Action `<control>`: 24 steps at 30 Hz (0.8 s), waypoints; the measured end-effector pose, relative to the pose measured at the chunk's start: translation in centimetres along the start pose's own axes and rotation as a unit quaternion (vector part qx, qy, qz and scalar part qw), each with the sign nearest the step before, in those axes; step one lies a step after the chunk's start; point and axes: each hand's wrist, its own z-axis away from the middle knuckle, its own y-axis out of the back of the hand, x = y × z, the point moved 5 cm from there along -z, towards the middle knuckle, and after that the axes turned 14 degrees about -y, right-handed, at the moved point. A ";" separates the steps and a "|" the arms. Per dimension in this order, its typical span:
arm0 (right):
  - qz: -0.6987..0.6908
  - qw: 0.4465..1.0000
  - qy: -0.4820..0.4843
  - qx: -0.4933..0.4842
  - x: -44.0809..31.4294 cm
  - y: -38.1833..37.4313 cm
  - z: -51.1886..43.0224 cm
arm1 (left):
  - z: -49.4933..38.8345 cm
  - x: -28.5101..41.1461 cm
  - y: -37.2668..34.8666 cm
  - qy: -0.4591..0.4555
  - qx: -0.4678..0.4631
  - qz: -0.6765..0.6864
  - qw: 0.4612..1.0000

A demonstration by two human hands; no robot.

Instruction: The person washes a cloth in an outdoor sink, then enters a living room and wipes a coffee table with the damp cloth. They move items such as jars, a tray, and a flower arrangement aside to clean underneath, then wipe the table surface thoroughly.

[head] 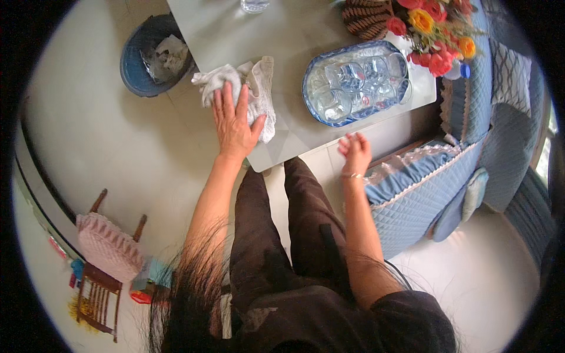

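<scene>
My left hand [234,123] lies flat with spread fingers on a crumpled white cloth [263,110] at the left edge of the light table [282,141]. Part of the cloth bunches up beyond my fingertips. Off the table's front edge hangs my right hand [356,152], slightly blurred, its fingers loosely curled; nothing shows in it. A bracelet circles that wrist. Nearest to it on the table is a blue-rimmed oval tray [314,112] holding several clear glass mugs [333,103].
Left of the table stands a blue waste bin [132,73] with crumpled litter inside. A woven basket [368,17] and artificial-looking flowers [441,53] are at the back right. One glass [255,5] stands at the far edge. A blue quilted sofa [410,216] is close on my right.
</scene>
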 end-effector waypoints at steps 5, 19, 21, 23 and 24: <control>-0.072 0.991 -0.089 -0.066 -1.3 -0.2 -6.4 | -7.8 0.2 -0.9 -0.107 -0.035 -0.008 0.994; 0.036 0.965 0.259 0.021 -9.8 -1.5 3.8 | -4.4 -0.1 -0.2 0.037 0.002 -0.039 0.999; 0.125 0.959 0.241 -0.087 -12.0 -7.5 6.5 | -3.8 -0.2 0.1 0.050 0.001 -0.063 0.997; 0.175 0.908 0.346 -0.157 -14.4 -15.5 8.4 | -4.8 -0.9 0.2 0.060 0.012 -0.073 0.995; 0.193 0.886 0.403 -0.127 -15.4 -19.3 8.8 | -5.6 -1.3 0.4 0.062 0.026 -0.074 0.995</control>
